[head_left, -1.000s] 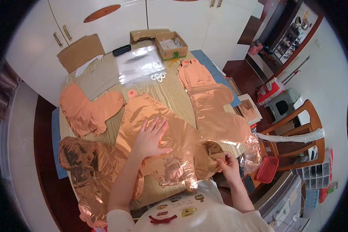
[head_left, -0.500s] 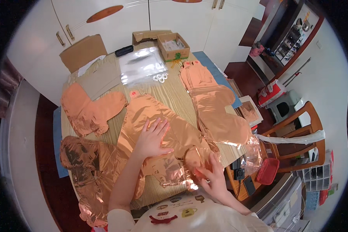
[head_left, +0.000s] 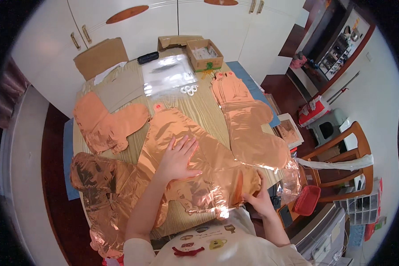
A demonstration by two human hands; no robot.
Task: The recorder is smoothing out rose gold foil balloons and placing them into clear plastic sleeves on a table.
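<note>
A large flat rose-gold foil balloon (head_left: 175, 126) lies across the middle of the wooden table. My left hand (head_left: 178, 160) rests flat on it, fingers spread. At the balloon's lower right end, my right hand (head_left: 262, 201) grips the folded edge, thumb on top and fingers around the far side. A darker fold of foil stands up beside that thumb. Another flat foil balloon (head_left: 106, 122) lies to the left, and a crumpled foil piece (head_left: 104, 177) hangs over the table's near left edge. On the right are more flat foil balloons (head_left: 250, 133), partly overlapping.
At the back are a small cardboard box (head_left: 205, 54), clear plastic bags (head_left: 164, 77), white rings (head_left: 189, 90), a black case (head_left: 148, 57) and a cardboard flap (head_left: 101, 57). A wooden chair (head_left: 341, 164) with a red tray (head_left: 307, 200) stands to the right.
My right hand has moved right and now grips the balloon's right end, which is spread further outward. My left hand stays flat on the foil. The whole view has shifted slightly.
</note>
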